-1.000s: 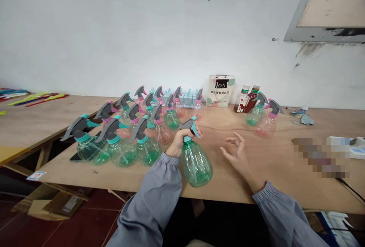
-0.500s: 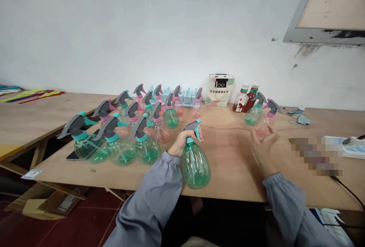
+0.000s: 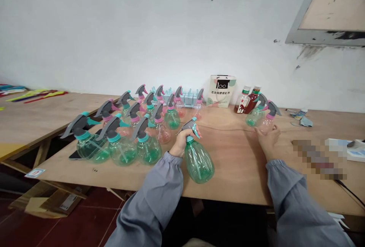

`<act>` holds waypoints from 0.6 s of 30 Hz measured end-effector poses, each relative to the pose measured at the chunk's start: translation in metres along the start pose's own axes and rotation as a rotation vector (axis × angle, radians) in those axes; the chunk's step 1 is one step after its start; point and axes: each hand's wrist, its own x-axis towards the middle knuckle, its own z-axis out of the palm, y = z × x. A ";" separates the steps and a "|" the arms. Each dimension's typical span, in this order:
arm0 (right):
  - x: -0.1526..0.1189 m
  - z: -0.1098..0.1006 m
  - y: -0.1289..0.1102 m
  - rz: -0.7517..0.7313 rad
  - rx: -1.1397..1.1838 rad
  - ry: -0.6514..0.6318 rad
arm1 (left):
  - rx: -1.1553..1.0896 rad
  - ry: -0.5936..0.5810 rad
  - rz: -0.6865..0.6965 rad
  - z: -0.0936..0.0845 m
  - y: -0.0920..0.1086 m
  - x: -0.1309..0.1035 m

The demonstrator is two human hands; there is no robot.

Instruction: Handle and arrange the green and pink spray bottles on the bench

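My left hand [image 3: 179, 142] grips a green spray bottle [image 3: 199, 163] by its neck, under the grey and teal trigger head; the bottle hangs tilted near the table's front edge. At the right, my right hand [image 3: 267, 140] is closed around the lower body of a pink spray bottle [image 3: 268, 124] with a grey and pink head. Just behind that one stands another green spray bottle [image 3: 252, 117]. Over the left half stand several more green spray bottles [image 3: 148, 152] and pink spray bottles [image 3: 162, 131], with a little green showing inside the nearer green ones.
A dark phone [image 3: 74, 155] lies behind the front left bottle. Along the wall stand a paper bag [image 3: 221, 93], two drink bottles [image 3: 243, 100] and a pale blue rack [image 3: 188, 98]. A blurred patch with a cable [image 3: 350, 192] and a power strip [image 3: 353, 152] are at the right.
My right hand has moved from beside the pink spray bottle to close around its body. The green bottle in my left hand has tilted more, its base swinging slightly right and up.
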 end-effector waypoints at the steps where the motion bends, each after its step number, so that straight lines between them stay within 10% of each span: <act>1: -0.005 0.003 -0.001 -0.044 0.024 -0.007 | 0.009 0.008 0.012 0.001 0.000 -0.001; 9: -0.085 0.024 -0.032 -0.265 0.373 -0.321 | 0.064 -0.093 0.097 -0.001 0.004 0.001; 18: -0.142 0.008 -0.064 -0.300 0.447 -0.502 | 0.469 0.173 0.481 -0.005 0.002 0.028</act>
